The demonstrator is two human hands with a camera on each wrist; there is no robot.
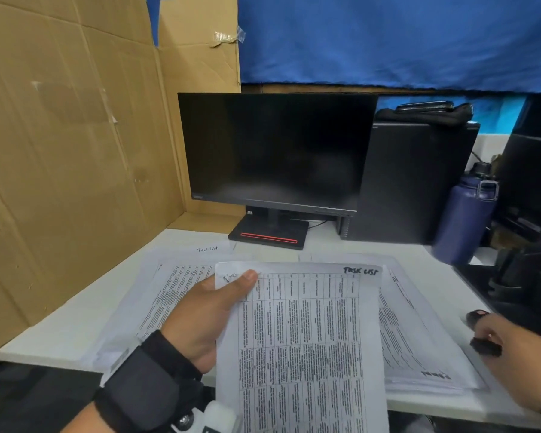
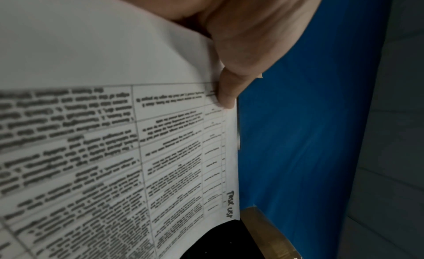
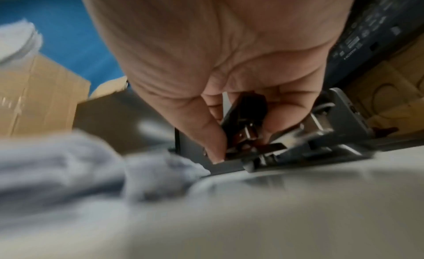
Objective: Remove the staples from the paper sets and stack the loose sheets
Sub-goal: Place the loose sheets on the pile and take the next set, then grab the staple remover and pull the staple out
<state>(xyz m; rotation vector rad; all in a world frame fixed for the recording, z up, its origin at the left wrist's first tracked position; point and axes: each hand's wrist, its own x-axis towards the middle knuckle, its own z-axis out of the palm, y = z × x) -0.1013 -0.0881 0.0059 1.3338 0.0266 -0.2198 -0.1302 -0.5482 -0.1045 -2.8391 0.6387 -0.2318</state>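
My left hand (image 1: 231, 292) holds up a printed paper set (image 1: 310, 339) marked "TASK LIST", thumb on its top left corner and the fingers hidden underneath. In the left wrist view the thumb (image 2: 229, 89) presses the same paper set (image 2: 160, 136) near its edge. At the right edge of the desk my right hand (image 1: 494, 339) pinches a black staple remover (image 1: 483, 346) just above the tabletop. The right wrist view shows the right hand (image 3: 241, 145) with thumb and finger squeezing the staple remover (image 3: 247, 128), metal claws pointing down.
More printed sheets lie spread on the white desk (image 1: 60, 332), a left pile (image 1: 166, 292) and a right pile (image 1: 419, 339). Behind stand a dark monitor (image 1: 275, 151), a black computer tower (image 1: 413, 182) and a blue bottle (image 1: 466, 220). A cardboard wall (image 1: 75, 151) bounds the left; black equipment (image 1: 519, 276) crowds the right.
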